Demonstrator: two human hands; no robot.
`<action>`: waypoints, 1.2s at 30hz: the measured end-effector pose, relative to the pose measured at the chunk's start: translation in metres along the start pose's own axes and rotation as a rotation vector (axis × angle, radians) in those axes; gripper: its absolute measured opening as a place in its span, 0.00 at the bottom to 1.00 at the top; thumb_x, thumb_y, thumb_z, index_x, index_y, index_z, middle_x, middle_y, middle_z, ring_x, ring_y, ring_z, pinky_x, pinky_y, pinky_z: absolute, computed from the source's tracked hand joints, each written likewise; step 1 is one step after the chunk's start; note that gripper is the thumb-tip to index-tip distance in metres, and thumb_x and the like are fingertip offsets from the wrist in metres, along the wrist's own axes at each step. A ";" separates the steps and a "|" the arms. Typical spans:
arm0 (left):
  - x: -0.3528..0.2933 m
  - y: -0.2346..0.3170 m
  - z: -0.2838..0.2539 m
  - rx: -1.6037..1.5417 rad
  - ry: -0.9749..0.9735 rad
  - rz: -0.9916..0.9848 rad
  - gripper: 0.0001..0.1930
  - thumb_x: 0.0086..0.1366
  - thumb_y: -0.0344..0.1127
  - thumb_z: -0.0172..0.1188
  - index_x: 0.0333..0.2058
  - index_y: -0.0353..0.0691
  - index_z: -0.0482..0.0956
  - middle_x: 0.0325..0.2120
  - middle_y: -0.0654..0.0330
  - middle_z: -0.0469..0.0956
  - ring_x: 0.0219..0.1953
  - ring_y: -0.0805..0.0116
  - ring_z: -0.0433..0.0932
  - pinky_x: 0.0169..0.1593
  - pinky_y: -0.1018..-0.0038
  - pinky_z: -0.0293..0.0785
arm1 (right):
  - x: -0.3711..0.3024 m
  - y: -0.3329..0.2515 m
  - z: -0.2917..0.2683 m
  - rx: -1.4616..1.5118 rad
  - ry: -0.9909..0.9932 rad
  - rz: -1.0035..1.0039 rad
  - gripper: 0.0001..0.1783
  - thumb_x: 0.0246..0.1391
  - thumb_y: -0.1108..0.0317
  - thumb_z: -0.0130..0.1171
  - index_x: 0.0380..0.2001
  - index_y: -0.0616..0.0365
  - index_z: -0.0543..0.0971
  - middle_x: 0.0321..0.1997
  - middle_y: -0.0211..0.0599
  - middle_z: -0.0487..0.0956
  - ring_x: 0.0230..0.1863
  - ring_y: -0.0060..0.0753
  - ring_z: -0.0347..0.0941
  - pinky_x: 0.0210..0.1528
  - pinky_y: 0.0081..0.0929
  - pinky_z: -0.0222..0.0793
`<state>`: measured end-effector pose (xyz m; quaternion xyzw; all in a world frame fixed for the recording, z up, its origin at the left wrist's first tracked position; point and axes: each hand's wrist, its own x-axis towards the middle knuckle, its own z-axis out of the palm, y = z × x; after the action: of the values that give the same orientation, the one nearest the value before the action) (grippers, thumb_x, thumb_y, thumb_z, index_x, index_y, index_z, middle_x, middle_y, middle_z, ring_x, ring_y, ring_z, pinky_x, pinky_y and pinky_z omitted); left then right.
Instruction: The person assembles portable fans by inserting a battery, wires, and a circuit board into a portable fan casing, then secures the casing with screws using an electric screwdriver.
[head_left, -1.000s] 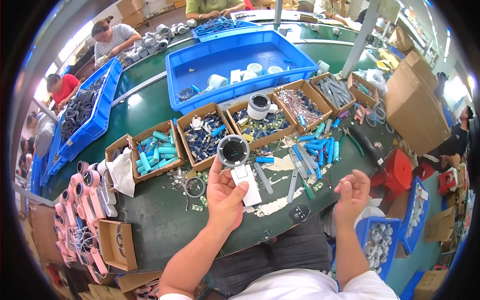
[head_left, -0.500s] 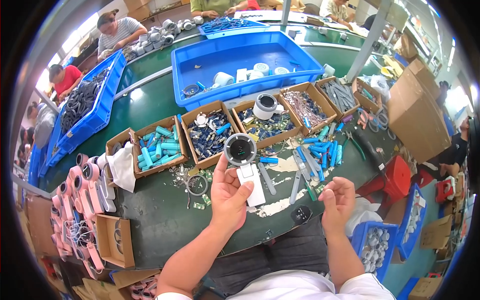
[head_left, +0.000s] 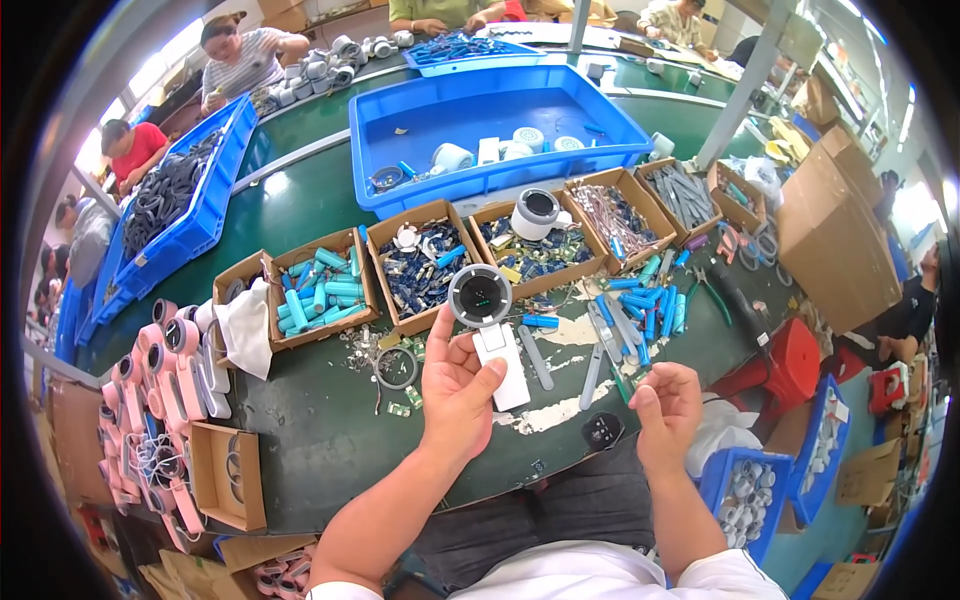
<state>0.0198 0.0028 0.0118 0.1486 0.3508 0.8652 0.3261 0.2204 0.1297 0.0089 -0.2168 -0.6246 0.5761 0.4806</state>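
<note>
Hands sit low in the middle of the frame, over the near edge of the green bench [head_left: 300,200]. Left hand [head_left: 455,385] grasps a small fan [head_left: 487,318], a white handle topped by a round grey head, held upright just above centre. Thumb and fingers wrap the handle's lower half, the head standing clear above them. It looks like light, stiff plastic, smooth enough to slip, and the round head probably the more fragile part, so the handle seems the sound place to grip.

Right hand [head_left: 668,405], lower right of centre, is half curled with fingertips drawn near the thumb; whether it pinches some small part I cannot tell.

Just beyond the fan lie loose blue cells [head_left: 640,300] and grey strips [head_left: 535,357]. Further up stands a row of cardboard boxes [head_left: 420,265] of parts, then a big blue tray [head_left: 490,125]. Pink fans [head_left: 150,390] crowd the left edge. Other people work at the upper left and top.
</note>
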 end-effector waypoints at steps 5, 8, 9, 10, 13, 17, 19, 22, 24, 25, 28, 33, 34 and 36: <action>0.000 -0.001 -0.002 -0.012 -0.016 -0.017 0.44 0.60 0.13 0.58 0.71 0.43 0.48 0.49 0.54 0.74 0.52 0.66 0.77 0.57 0.66 0.76 | -0.001 0.003 0.000 -0.038 -0.001 0.004 0.16 0.59 0.74 0.65 0.47 0.61 0.72 0.37 0.30 0.74 0.34 0.16 0.69 0.36 0.14 0.67; 0.000 0.001 0.000 -0.045 -0.005 -0.025 0.44 0.60 0.14 0.58 0.71 0.43 0.47 0.49 0.55 0.74 0.52 0.66 0.77 0.57 0.63 0.77 | -0.002 0.003 0.002 -0.029 0.007 -0.012 0.14 0.58 0.75 0.64 0.45 0.61 0.72 0.37 0.30 0.73 0.34 0.16 0.69 0.37 0.14 0.67; 0.000 0.002 0.001 -0.044 -0.004 -0.025 0.44 0.60 0.14 0.58 0.71 0.43 0.47 0.49 0.55 0.74 0.52 0.66 0.77 0.57 0.63 0.77 | -0.002 0.000 0.004 -0.022 0.001 -0.017 0.14 0.58 0.75 0.64 0.45 0.61 0.72 0.36 0.30 0.73 0.33 0.16 0.69 0.36 0.14 0.67; 0.000 0.003 0.002 -0.055 -0.001 -0.022 0.44 0.60 0.14 0.58 0.71 0.43 0.47 0.49 0.55 0.74 0.52 0.66 0.77 0.57 0.62 0.78 | -0.001 -0.001 0.005 -0.015 -0.004 -0.024 0.13 0.58 0.76 0.64 0.44 0.61 0.72 0.36 0.30 0.72 0.33 0.16 0.69 0.36 0.14 0.67; 0.001 0.004 0.003 -0.067 -0.001 -0.016 0.44 0.60 0.15 0.59 0.71 0.44 0.47 0.49 0.55 0.74 0.52 0.65 0.77 0.57 0.61 0.78 | -0.001 0.001 0.005 -0.081 0.004 -0.042 0.12 0.60 0.73 0.62 0.44 0.59 0.72 0.33 0.30 0.73 0.30 0.18 0.70 0.32 0.17 0.68; 0.002 0.002 0.000 -0.064 -0.003 0.002 0.44 0.61 0.16 0.60 0.71 0.44 0.47 0.49 0.56 0.74 0.52 0.64 0.77 0.57 0.59 0.78 | 0.000 -0.001 0.007 -0.069 -0.011 -0.044 0.11 0.60 0.73 0.62 0.43 0.59 0.72 0.33 0.30 0.73 0.29 0.19 0.70 0.32 0.17 0.68; 0.001 0.004 0.002 -0.073 -0.004 -0.003 0.44 0.61 0.16 0.60 0.71 0.44 0.47 0.49 0.56 0.74 0.52 0.64 0.78 0.57 0.59 0.78 | -0.001 -0.002 0.007 -0.067 -0.001 -0.045 0.11 0.60 0.73 0.62 0.43 0.59 0.72 0.33 0.30 0.73 0.29 0.19 0.70 0.32 0.17 0.68; 0.001 0.005 0.004 -0.084 -0.003 -0.001 0.44 0.61 0.16 0.60 0.71 0.44 0.47 0.49 0.56 0.74 0.52 0.63 0.78 0.57 0.57 0.78 | -0.003 -0.001 0.007 -0.056 0.009 -0.048 0.11 0.60 0.73 0.62 0.43 0.59 0.72 0.34 0.31 0.74 0.29 0.19 0.70 0.32 0.17 0.68; 0.001 0.005 0.004 -0.085 0.001 0.007 0.44 0.61 0.17 0.61 0.70 0.44 0.47 0.49 0.55 0.74 0.52 0.63 0.78 0.57 0.57 0.78 | -0.005 -0.001 0.007 -0.051 0.009 -0.035 0.11 0.60 0.73 0.62 0.43 0.59 0.72 0.35 0.31 0.74 0.29 0.19 0.70 0.32 0.17 0.68; 0.001 0.005 0.003 -0.083 -0.005 0.006 0.44 0.61 0.17 0.61 0.70 0.44 0.47 0.50 0.56 0.74 0.52 0.63 0.78 0.57 0.57 0.78 | -0.006 0.000 0.007 -0.046 0.008 -0.022 0.11 0.60 0.73 0.62 0.43 0.59 0.72 0.35 0.31 0.74 0.29 0.19 0.70 0.32 0.17 0.68; 0.001 0.005 0.003 -0.083 -0.012 0.007 0.44 0.61 0.17 0.62 0.70 0.44 0.48 0.50 0.56 0.74 0.52 0.62 0.78 0.57 0.56 0.78 | -0.007 0.003 0.007 -0.069 0.005 -0.041 0.11 0.59 0.74 0.63 0.43 0.59 0.72 0.35 0.31 0.74 0.29 0.19 0.70 0.32 0.17 0.68; 0.000 0.005 0.004 -0.088 -0.007 0.011 0.43 0.61 0.18 0.62 0.70 0.44 0.48 0.51 0.56 0.73 0.51 0.62 0.78 0.58 0.56 0.78 | -0.008 0.003 0.006 -0.077 0.007 -0.043 0.11 0.59 0.74 0.63 0.42 0.59 0.72 0.34 0.31 0.73 0.29 0.18 0.70 0.32 0.16 0.68; 0.000 0.005 0.003 -0.087 -0.022 0.003 0.43 0.61 0.17 0.61 0.70 0.43 0.49 0.51 0.56 0.73 0.52 0.63 0.78 0.58 0.56 0.78 | -0.008 0.004 0.006 -0.076 0.003 -0.042 0.11 0.59 0.74 0.63 0.42 0.59 0.72 0.33 0.30 0.73 0.28 0.18 0.70 0.32 0.16 0.68; 0.000 0.004 0.002 -0.089 -0.039 -0.004 0.43 0.60 0.17 0.61 0.70 0.43 0.49 0.52 0.56 0.73 0.53 0.63 0.77 0.58 0.56 0.78 | -0.008 0.001 0.008 -0.071 -0.008 -0.043 0.11 0.59 0.74 0.62 0.42 0.60 0.72 0.33 0.30 0.73 0.28 0.18 0.70 0.31 0.16 0.68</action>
<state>0.0188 0.0019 0.0167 0.1498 0.3057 0.8763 0.3408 0.2172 0.1190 0.0058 -0.2176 -0.6511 0.5440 0.4825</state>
